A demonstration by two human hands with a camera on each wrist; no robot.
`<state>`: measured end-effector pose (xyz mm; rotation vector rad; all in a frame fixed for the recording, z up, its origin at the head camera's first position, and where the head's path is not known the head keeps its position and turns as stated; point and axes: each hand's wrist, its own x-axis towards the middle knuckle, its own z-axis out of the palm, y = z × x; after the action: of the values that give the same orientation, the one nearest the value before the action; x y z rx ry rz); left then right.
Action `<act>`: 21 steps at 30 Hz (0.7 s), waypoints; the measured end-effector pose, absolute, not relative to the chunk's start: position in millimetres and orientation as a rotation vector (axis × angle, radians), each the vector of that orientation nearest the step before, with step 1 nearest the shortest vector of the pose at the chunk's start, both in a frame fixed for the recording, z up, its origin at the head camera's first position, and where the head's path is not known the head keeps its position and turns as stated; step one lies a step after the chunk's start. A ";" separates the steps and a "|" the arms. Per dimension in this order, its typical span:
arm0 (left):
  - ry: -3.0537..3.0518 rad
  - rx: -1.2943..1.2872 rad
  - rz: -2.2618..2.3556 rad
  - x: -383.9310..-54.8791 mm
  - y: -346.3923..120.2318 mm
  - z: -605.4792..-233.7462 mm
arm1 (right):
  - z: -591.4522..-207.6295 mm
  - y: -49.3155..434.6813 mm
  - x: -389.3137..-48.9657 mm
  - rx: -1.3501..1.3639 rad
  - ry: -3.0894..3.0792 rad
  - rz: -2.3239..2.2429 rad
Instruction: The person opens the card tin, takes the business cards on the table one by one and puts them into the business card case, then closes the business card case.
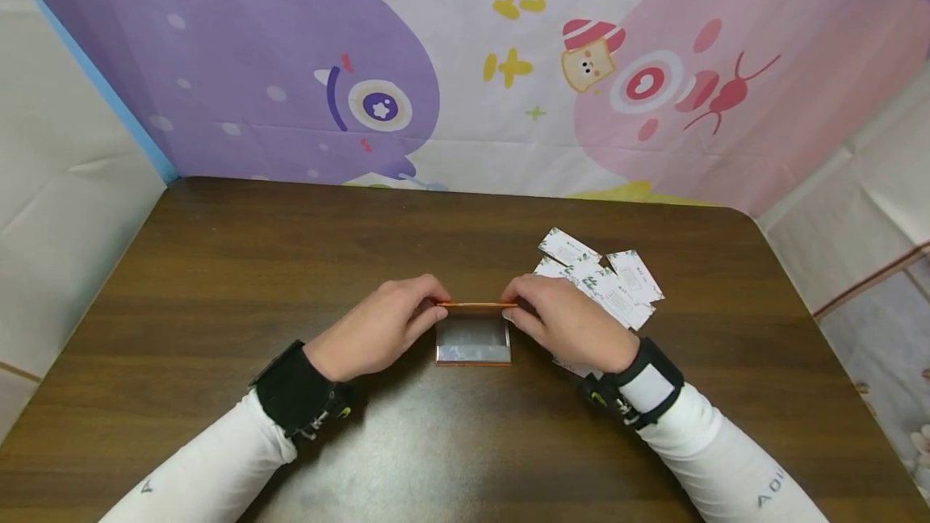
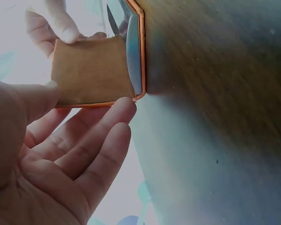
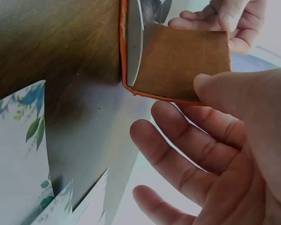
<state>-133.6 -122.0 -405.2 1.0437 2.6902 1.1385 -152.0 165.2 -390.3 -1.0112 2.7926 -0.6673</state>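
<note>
A small card case with orange-brown edges and a shiny metal tray [image 1: 472, 343] rests on the table, its lid [image 1: 476, 305] raised. In the wrist views the lid's inner side [image 2: 91, 70] is plain brown. My left hand [image 1: 385, 325] pinches the lid's left edge between thumb and fingers. At the opposite edge my right hand [image 1: 570, 321] grips the lid the same way. Its lower fingers [image 3: 178, 150] spread loosely beneath. Inside the tray, the metal surface shows reflections. Several white cards with green leaf prints [image 1: 617, 293] lie beside and behind my right hand.
The brown wooden table [image 1: 291, 240] extends to both sides. A cartoon-printed cloth [image 1: 472, 127] hangs along its far edge. Pale fabric walls [image 1: 65, 135] stand at the left and right. Some cards overlap, and one is partly hidden under my right wrist.
</note>
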 end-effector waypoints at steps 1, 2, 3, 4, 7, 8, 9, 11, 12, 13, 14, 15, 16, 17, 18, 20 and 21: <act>2.688 1.039 1.149 -133.7 -122.1 -405.5 | -390.3 165.4 -152.8 -0.997 2.787 -0.679; 2.688 1.036 1.157 -133.7 -122.3 -405.6 | -390.1 165.5 -153.6 -0.981 2.782 -0.688; 2.689 1.033 1.166 -133.7 -122.4 -405.8 | -390.1 165.7 -154.5 -0.966 2.775 -0.699; 2.684 1.032 1.178 -133.7 -122.3 -405.8 | -390.3 166.0 -155.5 -0.951 2.769 -0.710; 2.670 1.022 1.213 -133.2 -122.6 -405.8 | -391.0 167.0 -158.3 -0.909 2.747 -0.753; 2.671 1.018 1.218 -132.7 -122.8 -405.7 | -391.3 167.4 -159.1 -0.894 2.739 -0.770; 2.680 1.015 1.215 -132.1 -123.0 -405.6 | -391.6 167.7 -159.7 -0.881 2.732 -0.786; 2.722 1.019 1.183 -130.2 -123.5 -405.0 | -392.7 168.3 -160.9 -0.862 2.726 -0.809; 2.756 1.028 1.152 -129.1 -123.5 -404.8 | -393.3 168.4 -161.5 -0.854 2.726 -0.816; 2.796 1.040 1.118 -127.9 -123.4 -404.6 | -394.1 168.5 -162.0 -0.845 2.729 -0.821; 2.841 1.060 1.077 -126.6 -123.4 -404.5 | -394.9 168.5 -162.5 -0.835 2.732 -0.826; 2.884 1.082 1.036 -125.4 -123.2 -404.5 | -395.6 168.4 -162.9 -0.826 2.735 -0.831; 2.921 1.111 0.998 -124.4 -123.0 -404.7 | -396.3 168.5 -163.4 -0.816 2.738 -0.837; 2.952 1.143 0.958 -123.5 -122.9 -405.1 | -397.0 168.6 -163.7 -0.804 2.739 -0.844; 2.972 1.171 0.925 -122.6 -122.8 -405.7 | -397.6 168.7 -164.1 -0.791 2.736 -0.858; 2.988 1.229 0.863 -121.4 -123.0 -407.4 | -398.6 169.0 -164.5 -0.765 2.724 -0.886; 2.986 1.254 0.835 -121.0 -123.2 -408.5 | -399.1 169.3 -164.6 -0.758 2.716 -0.900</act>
<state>-121.0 -123.2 -408.5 1.2537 2.9863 0.8349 -164.6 169.3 -399.1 -0.7583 2.7160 -0.9000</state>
